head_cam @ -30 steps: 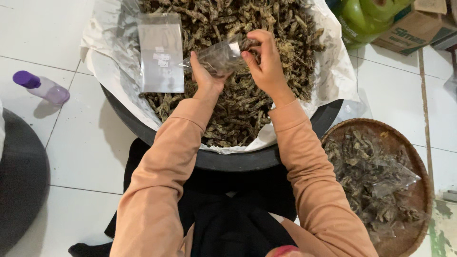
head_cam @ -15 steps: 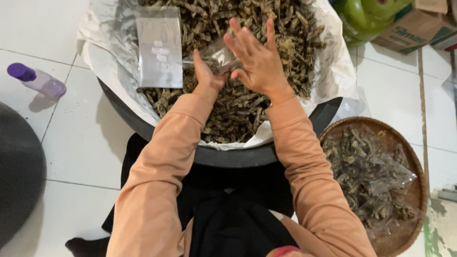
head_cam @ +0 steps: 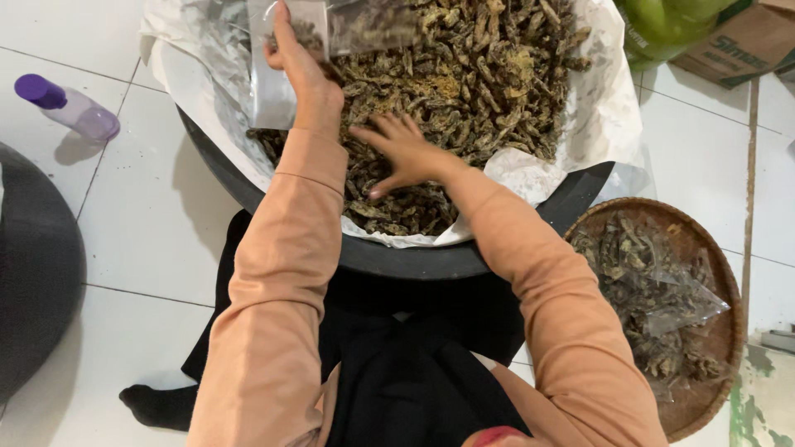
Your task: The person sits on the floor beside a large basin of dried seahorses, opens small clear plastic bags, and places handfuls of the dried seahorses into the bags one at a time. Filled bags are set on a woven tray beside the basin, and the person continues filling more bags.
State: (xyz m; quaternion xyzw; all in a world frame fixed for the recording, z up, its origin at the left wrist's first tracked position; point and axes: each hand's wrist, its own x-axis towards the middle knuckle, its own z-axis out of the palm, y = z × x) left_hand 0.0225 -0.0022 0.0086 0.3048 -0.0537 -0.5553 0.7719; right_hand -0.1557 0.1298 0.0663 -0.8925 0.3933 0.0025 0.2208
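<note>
A big dark basin (head_cam: 431, 258) lined with white paper (head_cam: 604, 116) holds a heap of dried brown pieces (head_cam: 472, 74). My left hand (head_cam: 302, 70) is raised over the basin's left side and grips a small clear plastic bag (head_cam: 373, 25) partly filled with the dried pieces. My right hand (head_cam: 402, 149) rests palm down on the heap near the basin's near edge, fingers spread, holding nothing. A stack of empty clear bags (head_cam: 269, 95) lies on the heap just left of my left wrist.
A round woven tray (head_cam: 712, 248) at the right holds filled clear bags. A small bottle with a purple cap (head_cam: 70, 108) lies on the white tile floor at left, a dark round object (head_cam: 33, 265) beside it. A green bag (head_cam: 662, 25) and a cardboard box (head_cam: 737, 41) sit top right.
My left hand has lifted the bag up and to the left. My right hand has let go of the bag and dropped onto the heap.
</note>
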